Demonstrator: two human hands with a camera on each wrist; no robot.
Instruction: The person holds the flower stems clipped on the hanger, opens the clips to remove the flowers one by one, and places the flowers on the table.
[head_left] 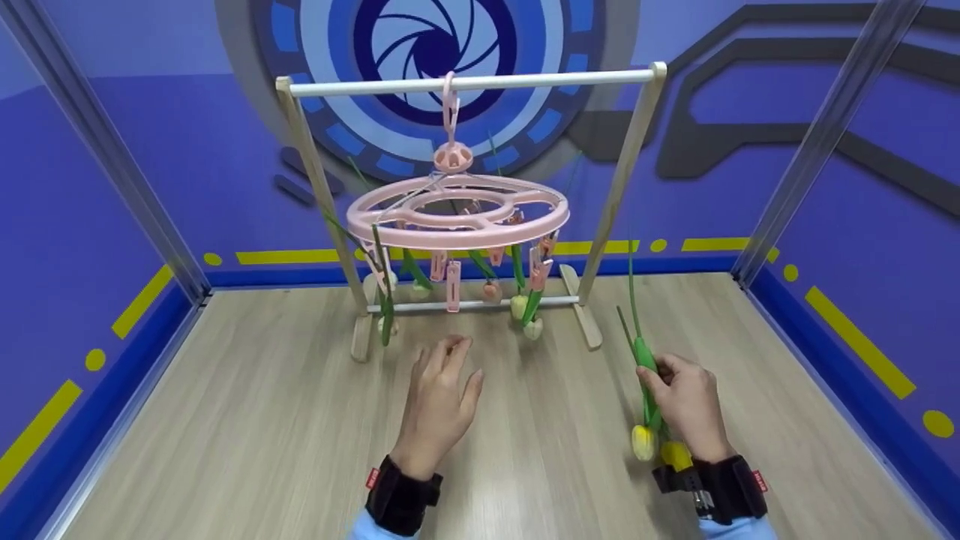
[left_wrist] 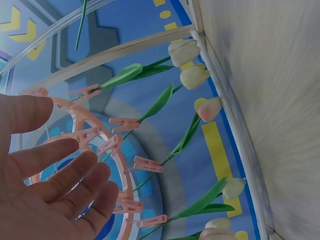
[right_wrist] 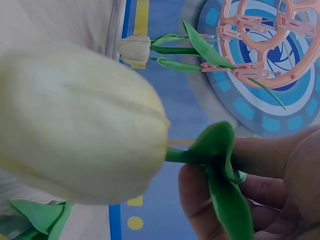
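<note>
A pink round clip hanger hangs from a wooden rack, with several artificial tulips clipped head-down under it. My right hand grips green stems of artificial tulips held head-down, their yellow heads near my wrist. The right wrist view shows a pale yellow tulip head up close, with my fingers curled round its stem and leaf. My left hand hovers open below the hanger, holding nothing. In the left wrist view its spread fingers are in front of the pink clips.
The rack stands on a light wood-grain floor inside a booth with blue walls and yellow markings. Metal poles rise at the left and right corners. The rack's lower crossbar and feet sit just beyond my hands.
</note>
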